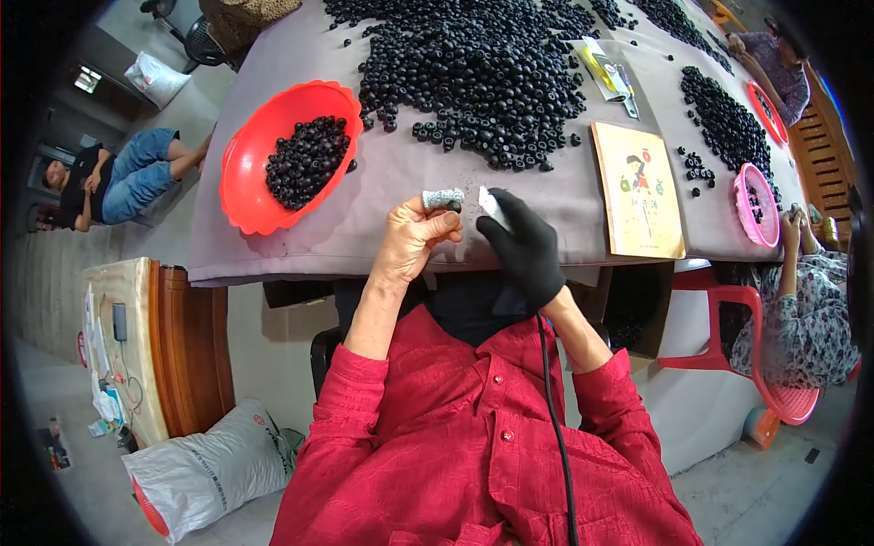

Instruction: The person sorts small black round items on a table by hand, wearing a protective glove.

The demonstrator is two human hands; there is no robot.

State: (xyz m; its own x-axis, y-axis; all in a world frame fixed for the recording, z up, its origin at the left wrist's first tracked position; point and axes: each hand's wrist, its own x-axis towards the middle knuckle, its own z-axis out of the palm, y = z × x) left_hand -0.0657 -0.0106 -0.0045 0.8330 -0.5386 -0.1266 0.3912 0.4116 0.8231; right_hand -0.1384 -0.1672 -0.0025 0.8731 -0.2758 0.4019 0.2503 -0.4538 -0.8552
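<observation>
My left hand (414, 241) is closed in a pinch over the near edge of the table. A grey knitted sleeve (442, 197) wraps one of its fingers. Between thumb and finger sits a small round black piece (453, 207), like those in the heap. Close beside it, my right hand (528, 250) in a black glove pinches a small flat white piece (492, 207), whose kind I cannot make out. The two hands are slightly apart. Beyond them spreads a large heap of small hollow black pieces (473, 91). More black pieces (308, 162) lie in a red scalloped basin (238, 196) at the left.
A yellow booklet (639, 191) and a packaged tool (612, 77) lie to the right on the grey-covered table (410, 150). Farther right, a co-worker's hands (796, 232) are near a pink basket (742, 205). A red plastic chair (715, 314) stands there. Another person (118, 187) sits at the left.
</observation>
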